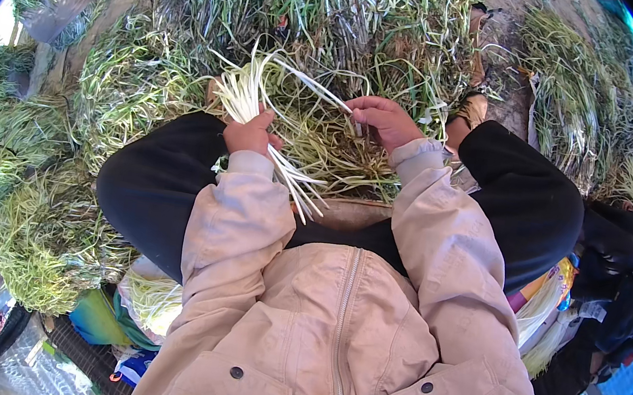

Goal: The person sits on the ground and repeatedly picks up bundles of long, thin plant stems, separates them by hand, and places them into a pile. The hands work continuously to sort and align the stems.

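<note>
My left hand [252, 132] grips a bunch of long pale stalks [239, 89], which look like blanched chives. Their yellowish leafy ends fan out above my fist, and the white ends [295, 180] poke out below it over my lap. In my right hand [385, 121], thumb and fingers pinch a slim white stalk [321, 91] whose far part stretches left to the bunch. Whether that is one stalk or two is hard to tell. Beneath both hands, a loose heap of green and yellow stalks [340, 155] lies between my legs.
Thick piles of green leafy stalks [329, 7] spread ahead, with more on the left [37, 226] and right [580, 106]. Behind my left elbow sits a bag [150, 295] of pale stalks. At right, another person in dark clothing [614, 260] sits near white stalk bundles [541, 311].
</note>
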`<state>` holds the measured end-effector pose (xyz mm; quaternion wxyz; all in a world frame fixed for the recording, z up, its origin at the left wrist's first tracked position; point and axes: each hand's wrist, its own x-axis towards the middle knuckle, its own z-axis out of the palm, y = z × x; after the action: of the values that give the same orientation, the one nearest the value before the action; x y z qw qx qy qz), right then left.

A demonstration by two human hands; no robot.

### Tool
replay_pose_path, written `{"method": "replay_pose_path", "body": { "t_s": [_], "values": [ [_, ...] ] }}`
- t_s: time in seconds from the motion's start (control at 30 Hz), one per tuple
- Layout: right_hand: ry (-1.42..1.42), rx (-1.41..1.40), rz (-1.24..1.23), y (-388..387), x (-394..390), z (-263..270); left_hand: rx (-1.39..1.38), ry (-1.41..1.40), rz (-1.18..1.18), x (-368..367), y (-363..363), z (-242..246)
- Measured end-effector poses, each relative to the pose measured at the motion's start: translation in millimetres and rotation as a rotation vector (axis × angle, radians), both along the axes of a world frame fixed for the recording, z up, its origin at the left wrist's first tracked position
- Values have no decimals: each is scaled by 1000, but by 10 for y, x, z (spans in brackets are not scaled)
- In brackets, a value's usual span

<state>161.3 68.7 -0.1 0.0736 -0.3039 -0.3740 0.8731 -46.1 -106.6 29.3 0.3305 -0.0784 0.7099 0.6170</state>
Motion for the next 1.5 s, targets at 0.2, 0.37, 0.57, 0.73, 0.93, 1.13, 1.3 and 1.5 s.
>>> {"method": "replay_pose_path", "body": {
  "t_s": [0.2, 0.37, 0.57, 0.73, 0.93, 1.13, 1.3, 1.5],
  "values": [
    [6, 233, 19, -115, -200, 152, 30, -79, 179, -178, -37, 166],
    [-14, 345, 46, -229, -353, 202, 126, 70, 19, -41, 40, 317],
    [-185, 684, 90, -474, -531, 332, 164, 102, -15, 57, 100, 346],
    [-245, 1064, 106, -657, -630, 482, 101, 84, -36, 29, 95, 236],
    [-310, 1134, 201, -743, -620, 464, 86, 86, -5, -28, 133, 249],
    [-474, 1021, 255, -539, -330, 48, 73, 146, 30, -192, 121, 250],
    [-681, 853, 267, -244, 52, -363, 145, 111, 72, -386, 46, 268],
    [-1111, 857, 100, 183, 580, -732, 230, 61, 143, -447, 86, 724]
  ]
}}
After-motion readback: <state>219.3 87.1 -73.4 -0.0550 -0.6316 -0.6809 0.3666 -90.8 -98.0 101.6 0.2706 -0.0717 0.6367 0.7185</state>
